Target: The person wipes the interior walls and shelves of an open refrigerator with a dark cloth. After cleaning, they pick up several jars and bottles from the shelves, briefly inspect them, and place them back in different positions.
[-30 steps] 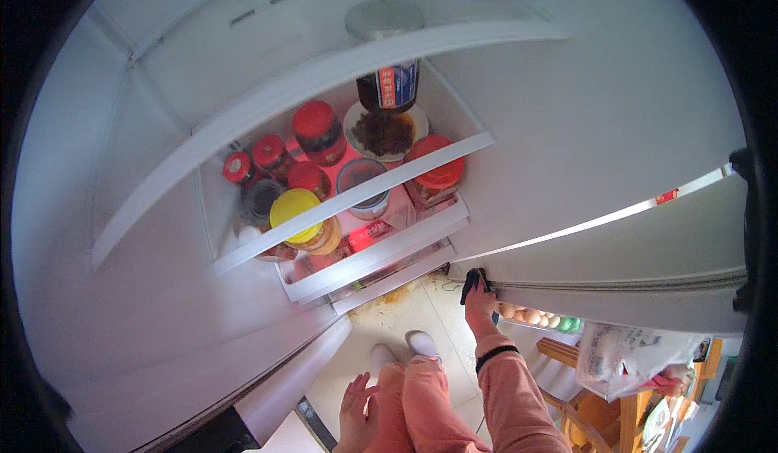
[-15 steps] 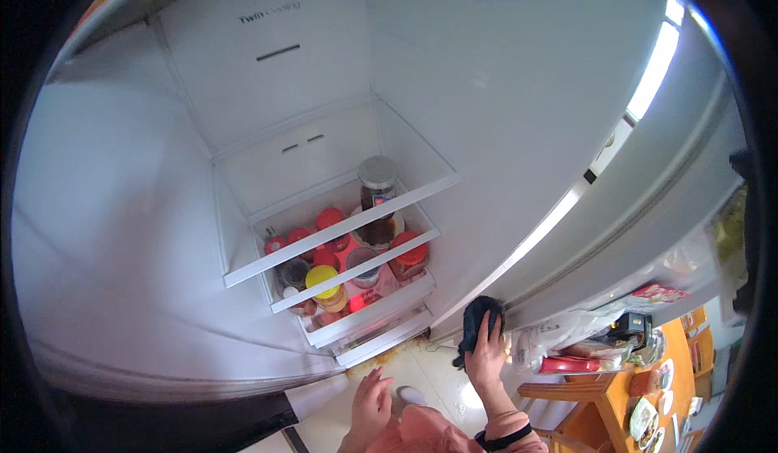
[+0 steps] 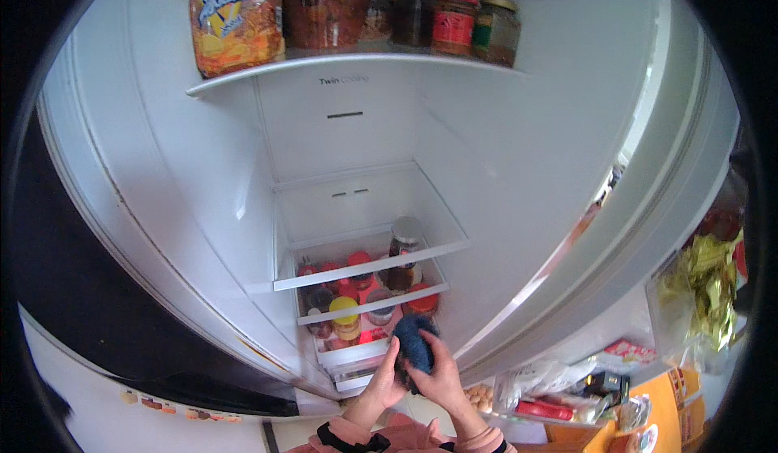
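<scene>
A dark blue, fuzzy cloth (image 3: 414,341) is bunched up between my two hands, in front of the lower shelves of an open fridge. My left hand (image 3: 384,386) closes on its lower left side. From the right, my right hand (image 3: 440,378) grips it, fingers bent over the front. Behind the cloth, the lower shelves (image 3: 373,266) hold a yellow-lidded jar (image 3: 344,309), a tall jar with a silver lid (image 3: 405,232) and several red-lidded jars. The cloth and hands cover part of the lowest drawer.
An upper shelf (image 3: 365,61) carries an orange snack bag (image 3: 235,32) and several jars, among them a red-labelled jar (image 3: 454,27). At the right, the open door holds eggs (image 3: 480,398), plastic bags and a gold foil packet (image 3: 709,283). A wooden table (image 3: 660,396) stands beyond.
My right hand has brought the cloth left from beside the door to the middle. My left hand, empty before, has taken hold of it too. The view has tilted up, showing the upper shelf.
</scene>
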{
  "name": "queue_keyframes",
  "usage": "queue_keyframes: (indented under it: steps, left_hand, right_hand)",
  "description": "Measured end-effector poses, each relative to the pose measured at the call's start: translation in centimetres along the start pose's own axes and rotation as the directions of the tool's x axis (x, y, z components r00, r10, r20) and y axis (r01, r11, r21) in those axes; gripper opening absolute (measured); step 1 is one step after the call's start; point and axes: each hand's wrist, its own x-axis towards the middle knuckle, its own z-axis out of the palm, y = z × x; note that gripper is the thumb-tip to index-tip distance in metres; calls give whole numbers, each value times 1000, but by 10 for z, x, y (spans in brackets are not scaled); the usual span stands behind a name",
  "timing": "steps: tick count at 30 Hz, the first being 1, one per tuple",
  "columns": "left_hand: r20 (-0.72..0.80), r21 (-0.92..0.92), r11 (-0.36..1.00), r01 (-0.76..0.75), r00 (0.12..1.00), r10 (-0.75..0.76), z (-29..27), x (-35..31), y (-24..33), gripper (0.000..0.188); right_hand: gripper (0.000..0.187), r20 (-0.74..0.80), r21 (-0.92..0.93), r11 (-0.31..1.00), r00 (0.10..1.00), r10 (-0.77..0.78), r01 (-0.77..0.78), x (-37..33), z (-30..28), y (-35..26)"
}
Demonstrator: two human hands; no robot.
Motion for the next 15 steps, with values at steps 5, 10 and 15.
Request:
queue_keyframes:
  steps: [5,10,15]
  left_hand:
    - [-74,86,945,-315,944,322,44,25,19,32]
    - [-65,63,853,-518,851,522,105,59,68,31]
    - [163,400,825,-399,917,365,156,89,114,48]
  right_hand:
    - [62,146,-55,978,970,-193,202,44,-19,-14]
    - [91,8,8,930,930,-368,368,92,-43,-21]
    - [87,-46,731,653,968,-246,200,139,-51,-31]
